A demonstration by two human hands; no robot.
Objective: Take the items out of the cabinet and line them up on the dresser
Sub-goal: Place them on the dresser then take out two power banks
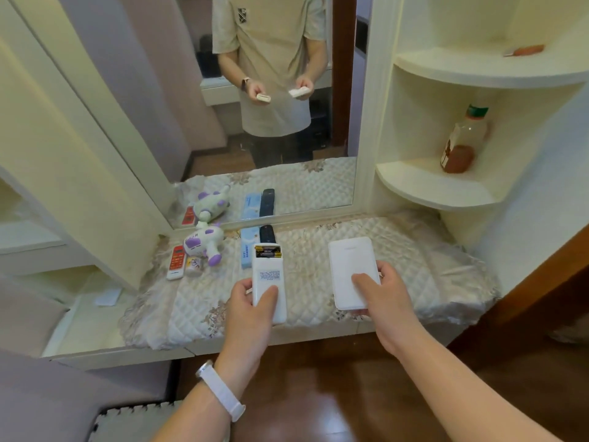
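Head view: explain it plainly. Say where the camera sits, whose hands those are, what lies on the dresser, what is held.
No machine here: a person wears the camera on the head, looking down at their own hands. The mirror shows the same person. The left hand grips a white remote, back up, batteries showing. The right hand grips a flat white slab. On the quilted cloth over the dresser lie a red remote, a small container, a purple-and-white toy, a blue case and a black remote.

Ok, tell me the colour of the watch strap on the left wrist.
The watch strap is white, seen best in the head view.
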